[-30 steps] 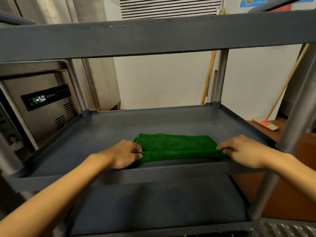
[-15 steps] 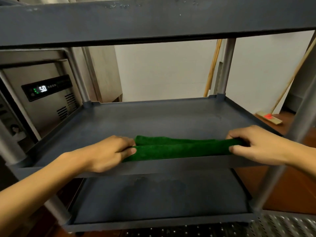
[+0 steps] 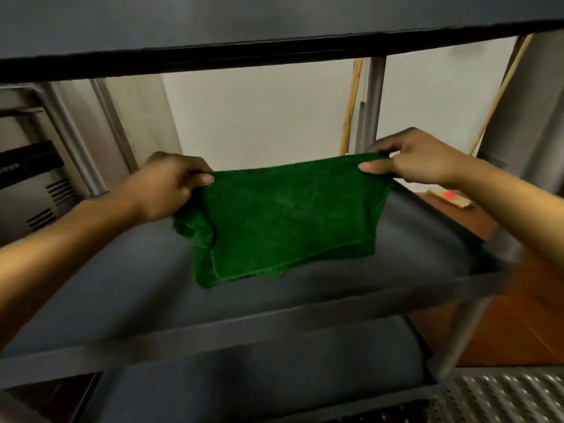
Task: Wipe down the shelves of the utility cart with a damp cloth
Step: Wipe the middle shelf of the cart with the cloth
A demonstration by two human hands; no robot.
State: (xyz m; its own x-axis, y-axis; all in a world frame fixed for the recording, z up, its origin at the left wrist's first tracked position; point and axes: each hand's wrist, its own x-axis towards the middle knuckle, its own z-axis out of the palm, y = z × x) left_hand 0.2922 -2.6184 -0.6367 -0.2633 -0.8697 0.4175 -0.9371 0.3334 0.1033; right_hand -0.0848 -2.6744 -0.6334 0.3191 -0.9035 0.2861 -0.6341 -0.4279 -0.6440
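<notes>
The green cloth (image 3: 290,218) is hanging limp over the middle shelf (image 3: 122,285), looking soft, light and floppy. The left hand (image 3: 164,187) is pinching its 10 o'clock corner, the right hand (image 3: 418,157) its 2 o'clock corner; the corners seem the surest hold.

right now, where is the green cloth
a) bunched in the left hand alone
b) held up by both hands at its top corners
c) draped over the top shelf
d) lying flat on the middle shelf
B: the left hand and the right hand each pinch a top corner of the green cloth, which hangs spread out over the middle shelf.
</notes>
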